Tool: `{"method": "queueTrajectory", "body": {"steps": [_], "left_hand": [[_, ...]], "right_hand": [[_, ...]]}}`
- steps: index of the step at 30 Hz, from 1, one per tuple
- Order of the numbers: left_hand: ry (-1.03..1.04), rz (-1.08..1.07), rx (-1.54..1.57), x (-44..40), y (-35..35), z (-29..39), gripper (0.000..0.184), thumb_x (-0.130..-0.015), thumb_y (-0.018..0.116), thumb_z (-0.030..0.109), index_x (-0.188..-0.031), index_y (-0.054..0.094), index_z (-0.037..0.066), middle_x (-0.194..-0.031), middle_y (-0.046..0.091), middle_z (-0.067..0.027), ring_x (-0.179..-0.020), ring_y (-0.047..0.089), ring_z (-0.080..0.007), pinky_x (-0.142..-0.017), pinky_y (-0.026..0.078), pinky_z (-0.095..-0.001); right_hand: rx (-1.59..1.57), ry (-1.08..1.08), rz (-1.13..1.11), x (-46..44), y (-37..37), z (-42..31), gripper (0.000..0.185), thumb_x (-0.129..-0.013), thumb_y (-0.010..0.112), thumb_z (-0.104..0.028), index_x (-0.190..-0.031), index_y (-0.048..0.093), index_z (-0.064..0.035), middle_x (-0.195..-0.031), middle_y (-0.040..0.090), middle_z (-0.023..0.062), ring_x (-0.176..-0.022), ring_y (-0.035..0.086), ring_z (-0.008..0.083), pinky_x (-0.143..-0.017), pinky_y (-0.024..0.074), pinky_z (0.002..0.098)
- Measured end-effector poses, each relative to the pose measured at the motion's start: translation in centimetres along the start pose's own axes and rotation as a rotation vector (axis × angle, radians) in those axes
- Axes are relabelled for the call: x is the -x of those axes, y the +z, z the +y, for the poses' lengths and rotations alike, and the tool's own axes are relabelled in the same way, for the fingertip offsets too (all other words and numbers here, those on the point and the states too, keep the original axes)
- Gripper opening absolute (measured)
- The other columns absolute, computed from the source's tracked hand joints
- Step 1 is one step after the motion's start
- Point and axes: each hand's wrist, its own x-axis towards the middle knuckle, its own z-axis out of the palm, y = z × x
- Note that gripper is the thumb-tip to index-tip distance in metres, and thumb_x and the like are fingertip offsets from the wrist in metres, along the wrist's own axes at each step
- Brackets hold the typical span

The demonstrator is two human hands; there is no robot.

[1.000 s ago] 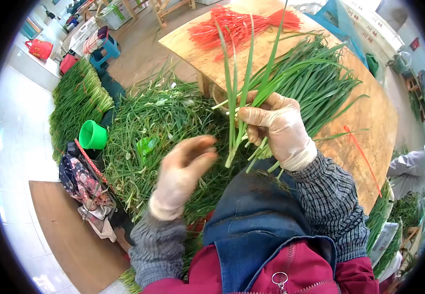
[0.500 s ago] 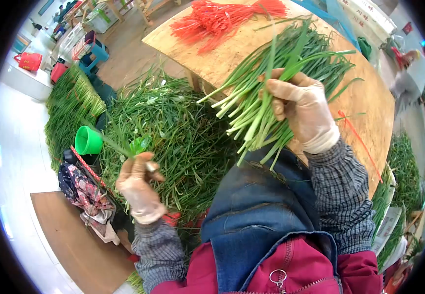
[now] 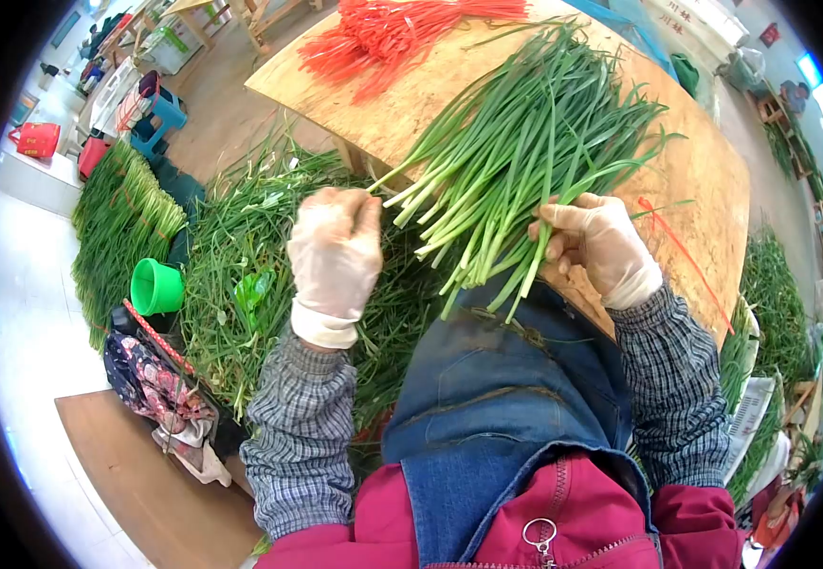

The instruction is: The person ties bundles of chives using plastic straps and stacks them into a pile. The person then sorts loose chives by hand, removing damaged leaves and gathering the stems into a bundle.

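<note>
A spread bunch of garlic chives (image 3: 525, 142) lies on the wooden table, its pale stem ends overhanging the near edge. My right hand (image 3: 596, 248), in a thin whitish glove, is closed at the bunch's near side, with thumb and forefinger pinching a chive stalk by its lower part. My left hand (image 3: 336, 261), gloved alike, is held above the loose greens with its fingers drawn together. Its fingertips come close to one stem end that sticks out leftward from the bunch. Whether they grip that stem is hidden.
Loose greens (image 3: 241, 228) are heaped left of the wooden table (image 3: 705, 204). Red plastic ties (image 3: 402, 38) lie at its far side. A green cup (image 3: 155, 287), stacked chive bundles (image 3: 127, 213) and a brown board (image 3: 146, 484) are at left. More greens (image 3: 772, 303) stand at right.
My left hand has moved up and right, from the heap toward the bunch, and the leafy bits it held are gone. My right hand has lowered slightly, bringing its stalk down onto the bunch.
</note>
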Motion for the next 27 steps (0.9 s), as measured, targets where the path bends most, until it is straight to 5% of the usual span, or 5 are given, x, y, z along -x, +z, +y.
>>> {"method": "queueTrajectory", "body": {"steps": [4, 9, 19, 23, 27], "left_hand": [[-0.110, -0.395, -0.288, 0.0, 1.6, 0.8, 0.032, -0.083, 0.060, 0.033, -0.083, 0.065, 0.002, -0.074, 0.063, -0.0171, -0.069, 0.061, -0.0321, -0.064, 0.047, -0.0400], [-0.435, -0.235, 0.402, 1.2, 3.7, 0.4, 0.017, -0.084, 0.062, 0.013, -0.085, 0.064, -0.003, -0.064, 0.062, -0.0090, -0.057, 0.056, -0.0116, -0.054, 0.044, -0.0253], [0.471, 0.013, 0.146, 1.7, 1.1, 5.6, 0.020, -0.071, 0.064, -0.007, -0.089, 0.061, 0.000, -0.069, 0.059, -0.0086, -0.058, 0.056, -0.0186, -0.053, 0.047, -0.0284], [-0.616, -0.402, 1.032, 1.6, -0.2, 5.8, 0.016, -0.087, 0.053, 0.008, -0.094, 0.063, -0.003, -0.079, 0.064, -0.0088, -0.057, 0.056, -0.0106, -0.052, 0.045, -0.0215], [-0.809, -0.611, 1.224, 0.4, -0.7, 6.8, 0.022, -0.089, 0.055, 0.018, -0.095, 0.062, -0.003, -0.080, 0.065, -0.0098, -0.053, 0.054, -0.0093, -0.047, 0.041, -0.0205]], "right_hand": [[0.335, -0.036, 0.055, 0.7, -0.5, -1.2, 0.027, -0.083, 0.063, -0.023, -0.084, 0.060, 0.0035, -0.064, 0.061, 0.0091, -0.043, 0.054, 0.0115, -0.034, 0.0354, 0.0219], [0.210, -0.213, -0.029, 1.0, 0.5, -3.0, 0.024, -0.084, 0.061, -0.022, -0.080, 0.061, 0.0019, -0.064, 0.063, 0.0082, -0.041, 0.053, 0.0093, -0.033, 0.0346, 0.0208], [-0.340, -0.006, -0.101, -1.6, 4.0, -0.9, 0.016, -0.086, 0.059, -0.012, -0.086, 0.056, 0.0038, -0.073, 0.059, 0.0084, -0.050, 0.050, 0.0061, -0.034, 0.0285, 0.0157], [-0.416, -0.040, -0.094, -1.6, 3.2, -0.2, 0.014, -0.087, 0.057, -0.009, -0.090, 0.056, 0.0040, -0.077, 0.059, 0.0083, -0.052, 0.048, 0.0051, -0.035, 0.0293, 0.0151], [-0.451, -0.056, -0.117, -0.6, 3.5, -0.3, 0.018, -0.087, 0.056, -0.010, -0.095, 0.055, 0.0063, -0.078, 0.059, 0.0085, -0.052, 0.047, 0.0046, -0.036, 0.0293, 0.0148]]}}
